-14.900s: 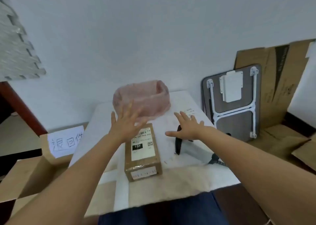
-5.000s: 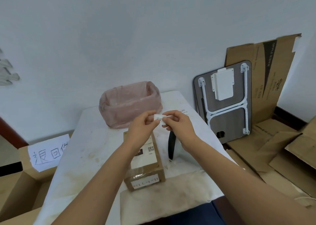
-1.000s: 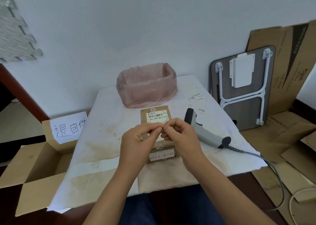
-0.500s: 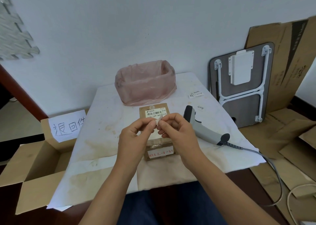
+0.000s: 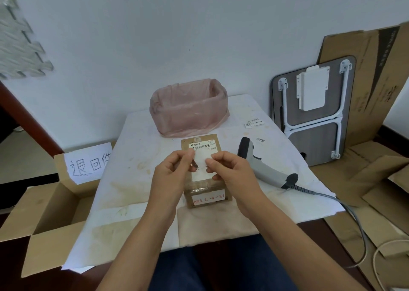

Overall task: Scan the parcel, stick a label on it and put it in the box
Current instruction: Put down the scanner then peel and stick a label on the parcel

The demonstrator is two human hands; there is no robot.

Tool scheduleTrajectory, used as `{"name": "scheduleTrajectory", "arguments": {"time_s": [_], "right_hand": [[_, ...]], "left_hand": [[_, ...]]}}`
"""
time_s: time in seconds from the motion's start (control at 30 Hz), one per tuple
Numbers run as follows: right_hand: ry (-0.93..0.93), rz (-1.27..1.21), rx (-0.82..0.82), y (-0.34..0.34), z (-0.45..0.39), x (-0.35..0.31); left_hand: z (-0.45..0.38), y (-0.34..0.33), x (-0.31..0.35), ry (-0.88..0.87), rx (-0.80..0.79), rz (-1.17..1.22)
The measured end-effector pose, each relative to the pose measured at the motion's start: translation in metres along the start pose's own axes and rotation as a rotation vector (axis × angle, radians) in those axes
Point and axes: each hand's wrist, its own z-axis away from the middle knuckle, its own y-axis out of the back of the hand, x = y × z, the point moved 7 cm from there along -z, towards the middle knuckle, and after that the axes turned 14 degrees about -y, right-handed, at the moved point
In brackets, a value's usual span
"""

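A brown cardboard parcel (image 5: 207, 199) with a white shipping slip lies on the white table (image 5: 137, 158). Just above it, my left hand (image 5: 171, 175) and my right hand (image 5: 230, 172) pinch a small white label (image 5: 201, 157) by its two side edges, stretched flat between them. My hands hide the parcel's middle. A grey barcode scanner (image 5: 264, 168) lies on the table to the right of the parcel, its cable running off the right edge. An open cardboard box (image 5: 44, 204) with a handwritten paper sign stands on the floor at the left.
A bin lined with a pink plastic bag (image 5: 189, 107) stands at the table's back. Small loose labels (image 5: 254, 122) lie at the back right. A folded table (image 5: 312, 113) and flattened cardboard (image 5: 367, 87) lean against the wall on the right.
My fingertips were pressed together on the label a second ago. Now my hands have moved apart and the label is spread flat between them, above the parcel.
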Motion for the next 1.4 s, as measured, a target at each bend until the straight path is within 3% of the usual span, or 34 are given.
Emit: {"name": "scheduleTrajectory", "arguments": {"time_s": [0.5, 0.63, 0.77, 1.4], "right_hand": [[-0.027, -0.013, -0.077, -0.002, -0.001, 0.0], [-0.013, -0.017, -0.04, 0.0, -0.001, 0.0], [0.004, -0.021, -0.034, 0.0, 0.001, -0.001], [-0.005, -0.066, -0.086, -0.004, 0.005, -0.003]], "left_hand": [[-0.01, 0.008, 0.011, -0.087, -0.021, -0.15], [-0.006, 0.01, 0.031, -0.403, -0.011, -0.579], [0.004, -0.002, 0.039, -0.538, -0.134, -0.707], [0.006, 0.001, 0.033, -0.53, -0.131, -0.595]]}}
